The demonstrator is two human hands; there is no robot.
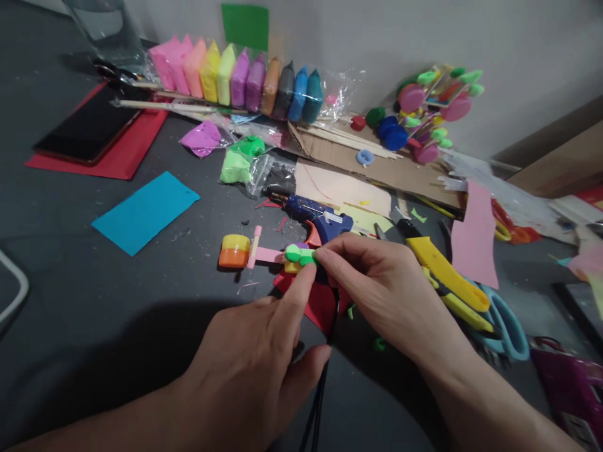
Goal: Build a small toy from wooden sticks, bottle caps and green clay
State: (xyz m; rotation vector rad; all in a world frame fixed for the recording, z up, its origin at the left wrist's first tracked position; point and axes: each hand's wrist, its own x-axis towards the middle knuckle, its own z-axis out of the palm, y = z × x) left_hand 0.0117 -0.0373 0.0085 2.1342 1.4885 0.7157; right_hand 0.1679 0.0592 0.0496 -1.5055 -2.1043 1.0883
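Note:
A small craft model lies in the middle of the table, with a yellow-and-orange clay wheel (234, 251) at its left end and a pink strip (268, 254) running to the right. Light and bright green clay pieces (300, 253) sit on its right part. My right hand (377, 282) pinches the right end of the green clay between thumb and index finger. From below, my left hand (264, 351) touches the same clay with a stretched index fingertip; its thumb is spread apart. Just behind my right fingers lies a blue glue gun (320, 216), partly hidden, over red paper (318, 304).
Yellow cutters (443, 276) and light-blue scissors (509, 326) lie at right. Several clay packets (240, 78) line the wall, near finished clay models (433, 107) and cardboard (330, 150). Blue paper (147, 213) and a phone (89, 122) lie left. A black cord (321, 383) runs toward me.

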